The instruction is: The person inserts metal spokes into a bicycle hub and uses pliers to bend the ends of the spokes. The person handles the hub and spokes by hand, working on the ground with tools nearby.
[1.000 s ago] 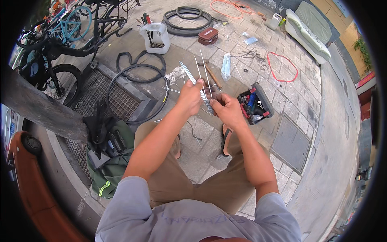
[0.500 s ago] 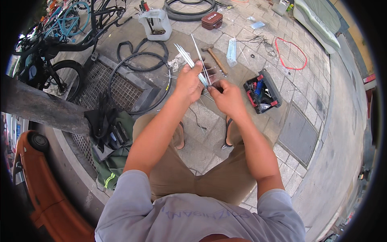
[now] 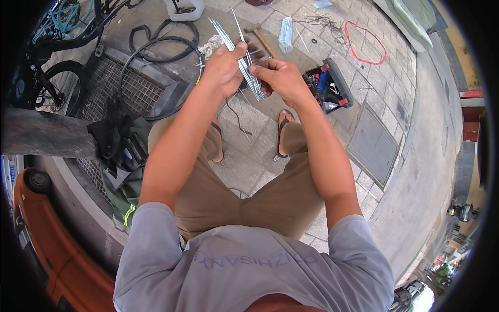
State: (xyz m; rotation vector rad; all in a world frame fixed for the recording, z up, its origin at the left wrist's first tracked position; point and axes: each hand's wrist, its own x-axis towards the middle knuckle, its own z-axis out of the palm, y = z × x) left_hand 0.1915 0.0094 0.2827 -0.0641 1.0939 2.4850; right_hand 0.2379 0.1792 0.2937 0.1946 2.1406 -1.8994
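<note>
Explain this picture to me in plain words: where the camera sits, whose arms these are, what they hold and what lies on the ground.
The camera sits on a person's head and looks down, so the view bends at the edges. The two bare arms coming up from below are that person's own. The left hand grips a bundle of thin metal rods, likely bicycle spokes, and the right hand pinches the same bundle lower down. Beneath them is stone paving, with the person's sandalled feet showing. On it lie an open black toolbox, a hammer, a red loop of cable, a black bicycle tyre over a metal grate, and a green bag. A bicycle stands at the upper left.
</note>
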